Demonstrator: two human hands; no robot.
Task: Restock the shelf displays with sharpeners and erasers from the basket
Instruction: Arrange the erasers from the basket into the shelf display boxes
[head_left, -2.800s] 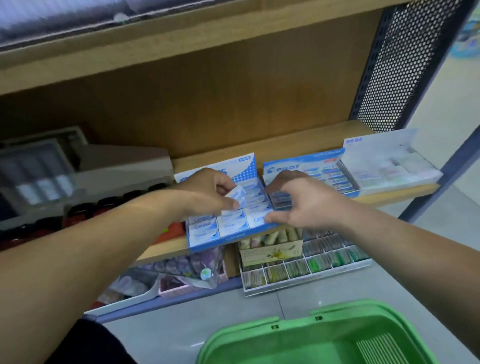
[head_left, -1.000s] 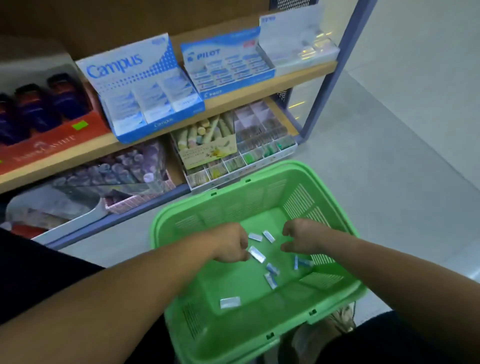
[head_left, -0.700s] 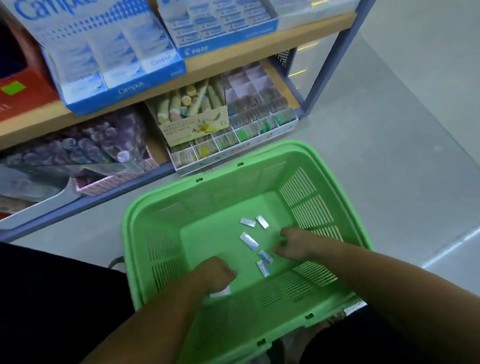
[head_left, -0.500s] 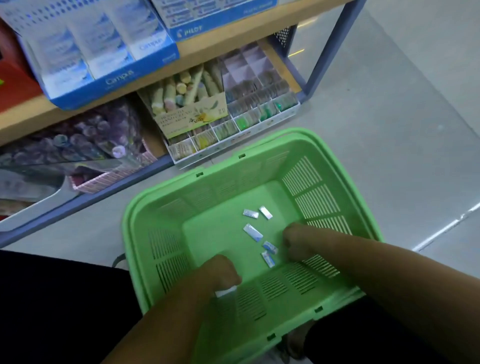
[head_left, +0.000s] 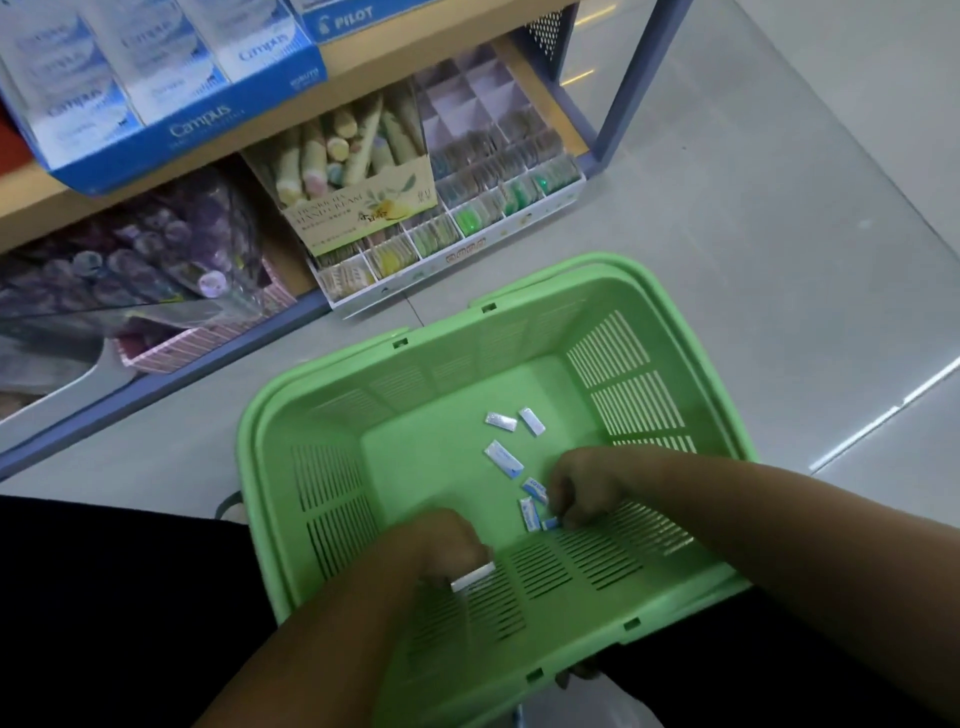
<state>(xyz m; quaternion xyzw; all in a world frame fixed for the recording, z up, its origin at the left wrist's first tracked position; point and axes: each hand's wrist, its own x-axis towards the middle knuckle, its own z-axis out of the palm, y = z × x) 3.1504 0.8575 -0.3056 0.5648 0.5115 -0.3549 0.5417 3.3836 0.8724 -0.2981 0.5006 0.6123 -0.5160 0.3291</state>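
Both my hands are down inside the green basket (head_left: 322, 395) on the floor. My left hand (head_left: 447, 545) curls round a white eraser (head_left: 474, 577) near the basket's near wall. My right hand (head_left: 587, 486) pinches a small blue-and-white eraser (head_left: 549, 523) at its fingertips. Several more wrapped erasers lie loose on the basket floor, one long eraser (head_left: 503, 458) in the middle and two erasers (head_left: 514, 421) further back. The blue Campus eraser display box (head_left: 156, 93) stands on the shelf at upper left, with the Pilot box (head_left: 353, 18) beside it.
A hand cream box (head_left: 358, 176) and a white compartment tray (head_left: 498, 171) of small packets sit on the lower shelf. Purple items in plastic (head_left: 156, 249) lie to their left. A blue-grey shelf post (head_left: 628, 83) stands at the right. Grey floor spreads right of the basket.
My hands left the Campus box on the shelf and dropped into the basket. The left hand closed on a white eraser by the near wall; the right hand picked at erasers.
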